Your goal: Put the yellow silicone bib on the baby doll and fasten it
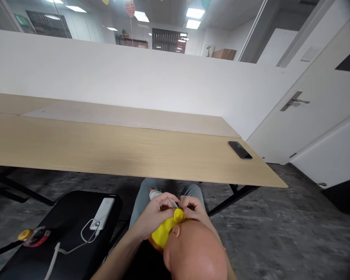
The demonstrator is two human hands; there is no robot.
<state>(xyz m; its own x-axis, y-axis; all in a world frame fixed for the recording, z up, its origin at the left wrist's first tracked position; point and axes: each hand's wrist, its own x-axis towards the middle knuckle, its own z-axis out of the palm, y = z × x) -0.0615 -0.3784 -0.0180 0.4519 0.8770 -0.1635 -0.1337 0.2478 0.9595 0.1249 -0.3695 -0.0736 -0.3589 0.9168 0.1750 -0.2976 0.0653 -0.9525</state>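
Note:
Both my hands are low in the head view, over my lap and below the desk edge. My left hand (155, 216) is curled round a yellow piece (165, 230) that lies against a bald, doll-like head (196, 252). A white wrap shows on one finger of that hand. My right hand (195, 207) is closed in a pinch at the top of the same yellow piece, its fingertips touching those of the left. A thin pale strip sits between the two hands; I cannot make out what it is.
A long light-wood desk (111, 147) runs across in front, with a black phone (240, 150) near its right end. At the left, a black chair seat (72, 217) carries a white power bank (102, 213) with a cable, with a red-and-yellow round object (33, 236) beside it. A white door (315, 112) stands at the right.

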